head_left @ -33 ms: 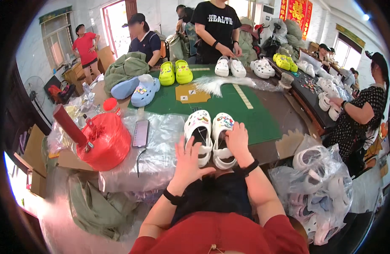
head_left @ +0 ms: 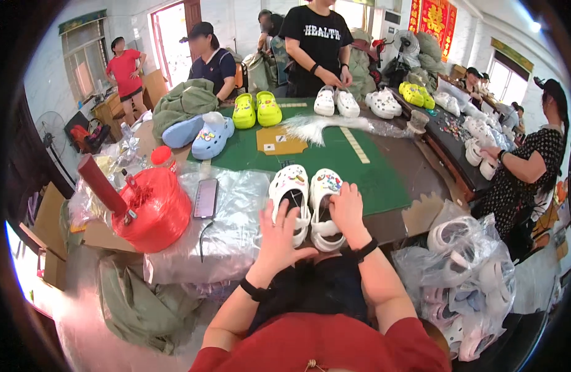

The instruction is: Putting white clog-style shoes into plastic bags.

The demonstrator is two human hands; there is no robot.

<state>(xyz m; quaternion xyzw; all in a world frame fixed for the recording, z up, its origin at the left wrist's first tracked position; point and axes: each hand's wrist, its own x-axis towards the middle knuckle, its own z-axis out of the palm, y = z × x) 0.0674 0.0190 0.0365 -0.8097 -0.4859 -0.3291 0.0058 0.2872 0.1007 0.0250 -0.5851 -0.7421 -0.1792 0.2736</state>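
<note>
A pair of white clogs with colourful charms lies at the near edge of the green mat (head_left: 366,167), toes pointing away from me. My left hand (head_left: 279,239) rests with fingers spread on the heel of the left clog (head_left: 289,186). My right hand (head_left: 348,212) has its fingers curled over the side of the right clog (head_left: 322,185), gripping it. Both wrists wear black bands. My red top and a dark cloth in my lap fill the bottom of the view.
A red twine spool (head_left: 152,211) and a phone (head_left: 205,198) sit on clear plastic bags (head_left: 236,242) at my left. Blue clogs (head_left: 205,136), lime clogs (head_left: 255,110) and other white clogs (head_left: 335,102) lie farther back. A bag of white clogs (head_left: 465,279) is at my right. Several people stand around the table.
</note>
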